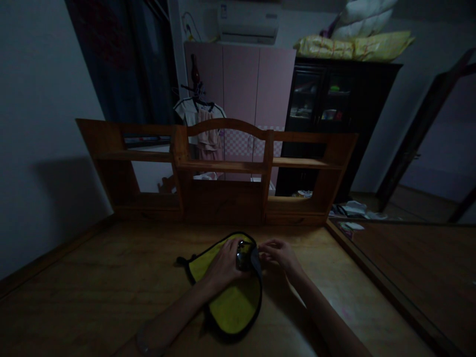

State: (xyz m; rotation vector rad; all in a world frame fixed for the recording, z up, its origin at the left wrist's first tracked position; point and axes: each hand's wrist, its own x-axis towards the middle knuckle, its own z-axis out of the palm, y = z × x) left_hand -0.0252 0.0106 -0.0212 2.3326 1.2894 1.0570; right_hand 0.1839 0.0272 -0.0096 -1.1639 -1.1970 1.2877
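Observation:
A yellow-green cloth pouch with black edging lies on the wooden surface in front of me. My left hand reaches over it, fingers curled round a dark, glossy object that shows bright reflections; its exact kind is hard to make out in the dim light. A dark grey flap stands up along the pouch's right edge, beside that object. My right hand is at this edge, its fingertips drawn together against the pouch; the fingers partly hide the contact.
A wooden shelf unit stands along the far edge of the wooden surface. A raised wooden rim borders it on the right. Behind are a pink wardrobe, a dark cabinet and hanging clothes.

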